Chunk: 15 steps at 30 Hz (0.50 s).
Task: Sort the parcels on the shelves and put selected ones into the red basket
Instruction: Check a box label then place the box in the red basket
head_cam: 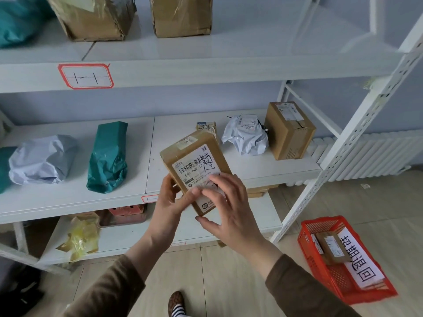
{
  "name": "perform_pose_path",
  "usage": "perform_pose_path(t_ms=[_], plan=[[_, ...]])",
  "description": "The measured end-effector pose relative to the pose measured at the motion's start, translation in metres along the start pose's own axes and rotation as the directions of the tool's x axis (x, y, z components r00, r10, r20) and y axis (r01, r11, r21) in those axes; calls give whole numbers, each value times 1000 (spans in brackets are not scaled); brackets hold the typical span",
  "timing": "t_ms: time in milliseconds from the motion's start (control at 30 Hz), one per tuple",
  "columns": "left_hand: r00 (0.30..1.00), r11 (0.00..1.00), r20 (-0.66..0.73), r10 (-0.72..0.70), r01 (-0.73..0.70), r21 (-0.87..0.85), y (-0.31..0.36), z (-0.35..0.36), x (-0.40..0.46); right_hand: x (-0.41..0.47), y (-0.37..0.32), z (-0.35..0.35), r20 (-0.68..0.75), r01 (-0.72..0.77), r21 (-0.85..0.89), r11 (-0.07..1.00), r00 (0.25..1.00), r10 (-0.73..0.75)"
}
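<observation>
I hold a small brown cardboard parcel [194, 161] with a white shipping label in front of the middle shelf [68, 202]. My left hand [170, 202] grips its lower left side, thumb across the label. My right hand [231, 209] holds its lower right corner, fingers spread over the label and thumb beneath. The red basket [315, 261] sits on the floor at the lower right, holding a small brown box [333, 248] and a white sign. On the middle shelf lie a teal bag [107, 161], two white bags [43, 160] [248, 136], a brown box [289, 131] and a small packet [207, 127].
The upper shelf [206, 72] carries two brown boxes [93, 19] [182, 16] and a teal bag [18, 21]. The bottom shelf holds a yellow bag [81, 236] and a tray [123, 217]. A white upright [357, 131] slants at the right, with a radiator [375, 154] behind it.
</observation>
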<state>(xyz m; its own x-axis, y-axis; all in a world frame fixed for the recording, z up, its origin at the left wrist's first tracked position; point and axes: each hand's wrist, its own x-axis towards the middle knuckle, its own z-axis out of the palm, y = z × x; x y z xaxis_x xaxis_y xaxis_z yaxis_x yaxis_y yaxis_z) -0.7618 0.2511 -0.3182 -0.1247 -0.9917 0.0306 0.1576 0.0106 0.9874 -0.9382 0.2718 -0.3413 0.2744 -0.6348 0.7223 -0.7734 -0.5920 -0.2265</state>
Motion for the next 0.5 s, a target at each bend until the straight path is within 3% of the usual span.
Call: perform_pose_path(t_ms=[133, 200, 267, 333, 400, 500], plan=[[999, 999, 34, 37, -38, 30, 1, -6, 5, -6, 8, -3, -53, -100, 154, 983, 993, 109], [998, 999, 64, 21, -23, 27, 3, -7, 7, -2, 8, -7, -85, -242, 278, 930, 958, 275], [996, 1000, 87, -17, 16, 9, 5, -6, 7, 1, 9, -10, -2, -446, 452, 772, 865, 502], [993, 996, 85, -79, 83, -38, 7, -2, 5, 6, 9, -16, 188, -602, 592, 536, 750, 634], [984, 985, 88, -152, 159, -75, 9, 2, 4, 9, 9, -21, 345, -674, 653, 345, 670, 657], [970, 972, 114, -214, 223, -69, 12, 10, 5, 12, 6, -28, 474, -705, 695, 144, 599, 646]])
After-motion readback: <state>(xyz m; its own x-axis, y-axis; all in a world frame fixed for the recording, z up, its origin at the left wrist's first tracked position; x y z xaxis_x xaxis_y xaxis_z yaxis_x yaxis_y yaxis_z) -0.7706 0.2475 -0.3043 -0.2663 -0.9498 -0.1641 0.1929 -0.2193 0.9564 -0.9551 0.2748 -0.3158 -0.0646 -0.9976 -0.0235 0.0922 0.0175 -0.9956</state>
